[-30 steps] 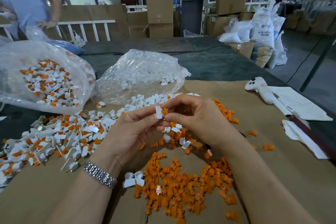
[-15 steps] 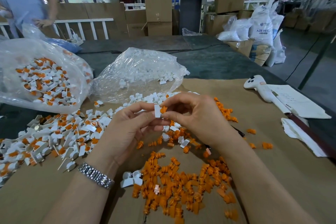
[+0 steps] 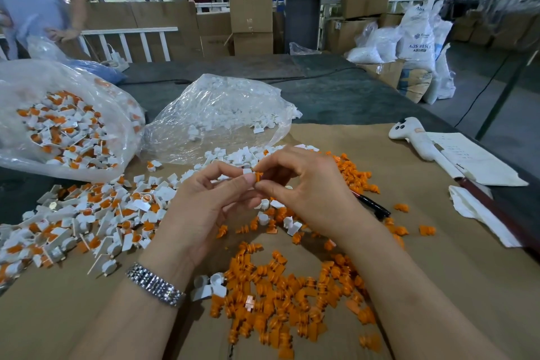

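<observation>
My left hand [image 3: 204, 207] pinches a small white plastic cap [image 3: 247, 172] between thumb and fingers. My right hand [image 3: 309, 193] pinches a small orange ribbed plug [image 3: 258, 176] right against that cap. Both hands meet above the cardboard sheet [image 3: 438, 286]. Loose orange plugs [image 3: 280, 289] lie heaped below my hands. To the left spreads a pile of white caps with orange plugs in them [image 3: 87, 216]. Loose white caps [image 3: 233, 156] lie just beyond my hands.
A clear bag of assembled pieces [image 3: 61, 126] sits at the far left, a clear bag of white caps [image 3: 222, 111] beside it. A white controller [image 3: 412, 137], papers [image 3: 473, 158] and a black pen [image 3: 371, 204] lie on the right. A person [image 3: 32, 0] stands at the back left.
My hands have stayed together at the same spot. The orange plug now sits tight against the white cap, and my left thumb covers more of the cap.
</observation>
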Demonstrator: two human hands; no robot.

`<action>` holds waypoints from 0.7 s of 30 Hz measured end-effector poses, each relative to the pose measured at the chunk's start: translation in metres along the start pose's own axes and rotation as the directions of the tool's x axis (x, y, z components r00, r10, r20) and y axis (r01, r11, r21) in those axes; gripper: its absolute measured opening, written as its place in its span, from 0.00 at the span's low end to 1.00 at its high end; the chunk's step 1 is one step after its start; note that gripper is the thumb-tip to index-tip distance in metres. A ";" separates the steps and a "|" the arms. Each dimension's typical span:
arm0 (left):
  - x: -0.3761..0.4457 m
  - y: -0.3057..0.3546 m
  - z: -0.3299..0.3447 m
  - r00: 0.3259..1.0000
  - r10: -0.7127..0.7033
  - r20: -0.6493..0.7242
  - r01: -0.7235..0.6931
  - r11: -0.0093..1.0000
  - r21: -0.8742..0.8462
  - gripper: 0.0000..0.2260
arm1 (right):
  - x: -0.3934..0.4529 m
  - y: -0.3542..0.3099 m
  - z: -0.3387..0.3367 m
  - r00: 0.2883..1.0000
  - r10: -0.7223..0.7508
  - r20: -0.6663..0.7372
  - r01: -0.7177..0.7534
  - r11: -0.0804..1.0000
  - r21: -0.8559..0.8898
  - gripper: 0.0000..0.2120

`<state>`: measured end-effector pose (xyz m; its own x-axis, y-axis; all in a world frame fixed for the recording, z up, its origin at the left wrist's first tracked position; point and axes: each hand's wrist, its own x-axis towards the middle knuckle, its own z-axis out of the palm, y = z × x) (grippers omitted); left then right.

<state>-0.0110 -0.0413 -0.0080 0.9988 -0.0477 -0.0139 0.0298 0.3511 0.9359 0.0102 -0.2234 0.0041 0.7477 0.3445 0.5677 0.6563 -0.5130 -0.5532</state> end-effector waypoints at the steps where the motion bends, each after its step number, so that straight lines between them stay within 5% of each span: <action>1: 0.001 -0.001 -0.001 1.000 -0.008 -0.015 0.008 1.000 -0.001 0.06 | 0.000 0.000 0.001 1.000 0.001 0.014 -0.001 1.000 -0.011 0.09; 6: 0.004 -0.002 -0.005 0.995 -0.034 -0.097 0.036 0.999 0.027 0.11 | 0.000 0.000 0.002 0.996 0.047 0.080 -0.046 0.999 -0.009 0.13; 9: 0.006 -0.001 -0.008 0.983 -0.031 -0.178 0.040 0.998 0.044 0.14 | 0.003 0.008 -0.009 0.966 0.258 0.017 -0.254 0.960 -0.114 0.18; 12: 0.006 0.000 -0.009 0.981 -0.035 -0.189 0.033 0.999 -0.014 0.15 | -0.001 0.022 -0.022 0.829 0.555 -0.064 -0.513 0.710 -0.482 0.26; 14: 0.006 0.001 -0.009 0.982 -0.040 -0.182 0.033 0.999 -0.042 0.14 | -0.004 0.025 -0.023 0.735 0.678 -0.012 -0.549 0.585 -0.597 0.28; 21: 0.007 0.001 -0.008 0.986 -0.036 -0.161 0.018 0.994 -0.112 0.13 | -0.007 0.023 -0.022 0.673 0.739 -0.005 -0.552 0.498 -0.668 0.28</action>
<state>-0.0034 -0.0340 -0.0103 0.9904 0.0906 -0.1044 0.0525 0.4524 0.8903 0.0182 -0.2544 0.0008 0.9882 -0.1512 -0.0235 -0.1530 -0.9714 -0.1816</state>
